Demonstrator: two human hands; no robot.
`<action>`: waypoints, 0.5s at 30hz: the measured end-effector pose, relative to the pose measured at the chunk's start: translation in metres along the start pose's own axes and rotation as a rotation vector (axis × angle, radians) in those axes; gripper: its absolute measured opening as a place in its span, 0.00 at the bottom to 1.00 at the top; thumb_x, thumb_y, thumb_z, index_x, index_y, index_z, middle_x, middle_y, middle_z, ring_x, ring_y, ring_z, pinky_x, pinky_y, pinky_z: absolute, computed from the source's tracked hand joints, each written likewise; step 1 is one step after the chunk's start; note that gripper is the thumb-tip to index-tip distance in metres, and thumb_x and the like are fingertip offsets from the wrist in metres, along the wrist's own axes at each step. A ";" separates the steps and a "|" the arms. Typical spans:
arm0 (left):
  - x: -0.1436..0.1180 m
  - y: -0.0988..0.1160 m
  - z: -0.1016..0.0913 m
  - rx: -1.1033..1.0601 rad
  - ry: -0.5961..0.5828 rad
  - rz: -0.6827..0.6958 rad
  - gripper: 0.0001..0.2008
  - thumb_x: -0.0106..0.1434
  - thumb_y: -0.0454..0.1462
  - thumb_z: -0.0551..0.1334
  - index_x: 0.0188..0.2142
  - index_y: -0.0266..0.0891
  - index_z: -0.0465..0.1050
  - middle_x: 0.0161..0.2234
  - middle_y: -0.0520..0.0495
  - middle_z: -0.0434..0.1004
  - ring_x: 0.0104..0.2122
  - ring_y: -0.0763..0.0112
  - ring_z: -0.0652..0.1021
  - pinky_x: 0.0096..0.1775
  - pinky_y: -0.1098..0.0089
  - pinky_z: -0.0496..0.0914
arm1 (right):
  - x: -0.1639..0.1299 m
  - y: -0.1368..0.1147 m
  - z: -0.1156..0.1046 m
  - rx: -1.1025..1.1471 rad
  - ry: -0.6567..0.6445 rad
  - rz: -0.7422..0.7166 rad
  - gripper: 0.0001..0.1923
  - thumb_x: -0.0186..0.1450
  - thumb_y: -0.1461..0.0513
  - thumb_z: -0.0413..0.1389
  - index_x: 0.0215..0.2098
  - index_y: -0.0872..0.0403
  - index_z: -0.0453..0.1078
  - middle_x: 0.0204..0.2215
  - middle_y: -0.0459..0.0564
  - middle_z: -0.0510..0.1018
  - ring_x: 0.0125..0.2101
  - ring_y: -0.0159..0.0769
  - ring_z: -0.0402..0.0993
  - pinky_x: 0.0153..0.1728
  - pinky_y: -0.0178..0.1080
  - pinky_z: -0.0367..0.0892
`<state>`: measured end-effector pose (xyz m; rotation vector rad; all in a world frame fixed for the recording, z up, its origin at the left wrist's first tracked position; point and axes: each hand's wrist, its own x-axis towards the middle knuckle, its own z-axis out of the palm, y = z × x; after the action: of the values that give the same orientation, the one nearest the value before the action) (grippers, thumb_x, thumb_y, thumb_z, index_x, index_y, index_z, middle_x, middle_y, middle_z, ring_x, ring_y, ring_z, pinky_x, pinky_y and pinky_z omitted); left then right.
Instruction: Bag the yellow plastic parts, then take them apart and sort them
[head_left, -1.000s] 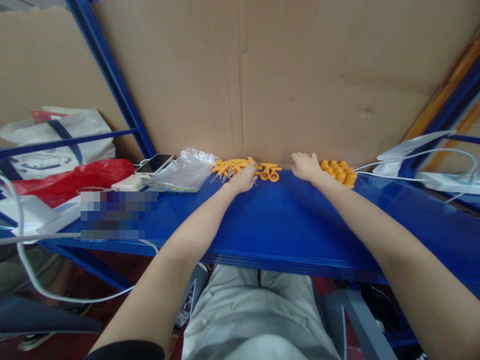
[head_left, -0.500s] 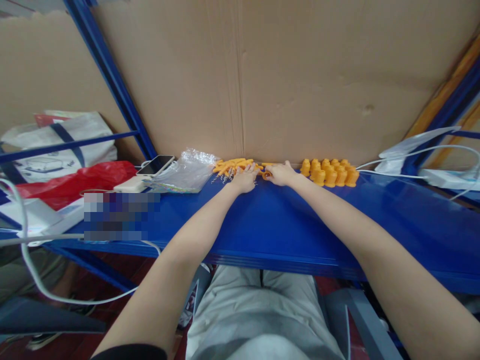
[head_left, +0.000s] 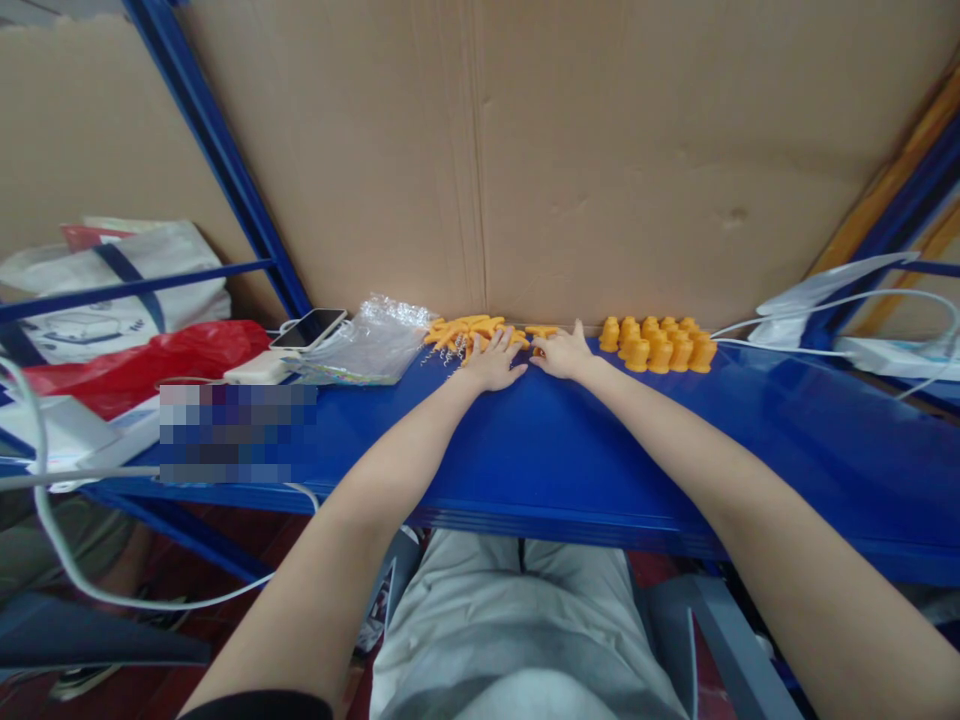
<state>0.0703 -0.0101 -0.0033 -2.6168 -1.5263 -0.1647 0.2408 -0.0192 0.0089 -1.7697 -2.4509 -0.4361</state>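
Note:
My left hand (head_left: 491, 366) lies palm down at the right end of a pile of orange plastic pieces (head_left: 459, 328). Its fingers are spread over the pieces and the thumb sticks out to the right. Thin curly shavings (head_left: 448, 352) lie along the pile's near side. Just to the right, my right hand (head_left: 564, 351) has bent fingers closed around a small orange piece (head_left: 538, 350), mostly hidden by them. Another flat orange piece (head_left: 541, 330) lies behind those fingers. Farther right, several orange bell-shaped parts (head_left: 658, 345) stand upright in rows.
The blue tabletop (head_left: 570, 450) ends at a cardboard wall (head_left: 600, 160). To the left lie a clear plastic bag (head_left: 375, 345), a phone (head_left: 311, 328), a red bag (head_left: 157, 365) and white cables (head_left: 45, 430). A blue post (head_left: 217, 150) rises at the back left.
My left hand has shifted slightly right and its thumb now stands apart. My right fingers have moved over the orange ring-shaped piece, which now shows less.

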 end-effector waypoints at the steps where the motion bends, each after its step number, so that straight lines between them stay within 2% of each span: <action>1: 0.000 0.001 0.000 0.001 -0.008 -0.009 0.31 0.73 0.47 0.50 0.72 0.41 0.53 0.75 0.36 0.40 0.73 0.46 0.45 0.67 0.33 0.42 | 0.000 0.000 0.000 0.002 0.002 0.010 0.21 0.72 0.55 0.49 0.59 0.50 0.72 0.54 0.59 0.79 0.58 0.54 0.70 0.63 0.67 0.43; 5: 0.000 0.002 0.000 0.015 -0.016 -0.027 0.30 0.74 0.47 0.48 0.72 0.42 0.51 0.75 0.39 0.38 0.74 0.50 0.42 0.68 0.36 0.42 | -0.003 -0.002 -0.002 -0.045 0.044 0.017 0.22 0.70 0.59 0.49 0.59 0.53 0.74 0.52 0.62 0.80 0.56 0.55 0.71 0.62 0.69 0.41; 9: 0.002 -0.001 0.001 0.013 0.059 0.002 0.28 0.73 0.43 0.51 0.70 0.43 0.55 0.76 0.40 0.36 0.74 0.49 0.43 0.68 0.35 0.46 | -0.006 0.003 -0.010 -0.102 0.126 0.040 0.21 0.69 0.60 0.50 0.57 0.53 0.76 0.52 0.63 0.79 0.53 0.54 0.71 0.60 0.64 0.46; 15: 0.004 -0.001 0.005 -0.019 0.091 0.037 0.26 0.73 0.42 0.52 0.68 0.42 0.60 0.74 0.38 0.49 0.73 0.50 0.50 0.68 0.36 0.47 | -0.017 0.028 -0.024 -0.107 0.322 0.069 0.21 0.71 0.62 0.47 0.55 0.51 0.77 0.46 0.61 0.79 0.45 0.49 0.71 0.53 0.56 0.51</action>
<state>0.0717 -0.0052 -0.0073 -2.6111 -1.4531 -0.2928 0.2701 -0.0338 0.0324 -1.6625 -2.1745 -0.7906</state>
